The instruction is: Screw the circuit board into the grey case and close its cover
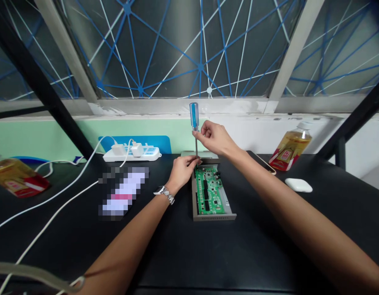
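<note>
A screwdriver with a clear and blue handle stands upright over the far left corner of a green circuit board. The board lies in an open grey metal case. My right hand is closed, its fingertips pinching the screwdriver just under the handle. Down at the lower shaft, my left hand, with a silver watch on its wrist, has thumb and fingers pinched together around the shaft. My left fingers hide the screwdriver's tip, so whatever it touches cannot be seen.
A blurred-out phone lies left of the case. Behind it sits a white power strip with plugs; white cables cross the left side. Drink bottles stand at both sides. A white earbud case and dark phone lie at right.
</note>
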`<state>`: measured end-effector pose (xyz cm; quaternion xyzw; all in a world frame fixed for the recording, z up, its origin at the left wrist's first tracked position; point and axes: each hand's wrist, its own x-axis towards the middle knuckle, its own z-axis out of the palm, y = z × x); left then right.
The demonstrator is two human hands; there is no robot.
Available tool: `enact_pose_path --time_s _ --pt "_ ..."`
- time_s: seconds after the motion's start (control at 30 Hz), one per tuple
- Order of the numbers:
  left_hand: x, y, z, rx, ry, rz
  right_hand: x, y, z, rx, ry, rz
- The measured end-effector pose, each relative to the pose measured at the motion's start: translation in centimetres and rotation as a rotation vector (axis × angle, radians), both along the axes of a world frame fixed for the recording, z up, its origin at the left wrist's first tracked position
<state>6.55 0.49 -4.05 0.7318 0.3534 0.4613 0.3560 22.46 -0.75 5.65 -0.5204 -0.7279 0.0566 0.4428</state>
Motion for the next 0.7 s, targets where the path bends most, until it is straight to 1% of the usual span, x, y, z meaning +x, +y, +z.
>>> enact_pose_path --time_s 0.17,0.37,0.43,0.5,0.57,0.7 --pt "0.0 -0.2 0.0 0.001 0.011 0.004 0.3 0.3 0.2 -0.031 -0.069 0.067" --pt "-0.1 -0.4 0.3 0.013 0.036 -0.004 0.1 1.1 -0.1 0.024 -0.072 0.115" --pt "-0.2 -0.4 0.2 0.015 0.035 -0.012 0.0 1.1 -0.3 0.048 -0.055 0.107" --pt "-0.2 -0.4 0.1 0.017 0.031 -0.017 -0.1 1.0 -0.4 0.063 -0.04 0.075" --pt "-0.2 -0.3 0.1 0.021 0.036 -0.012 -0.6 0.8 -0.5 0.08 -0.034 0.013" --pt "0.0 -0.4 0.1 0.043 0.07 0.003 -1.9 0.2 -0.8 0.134 -0.032 -0.179"
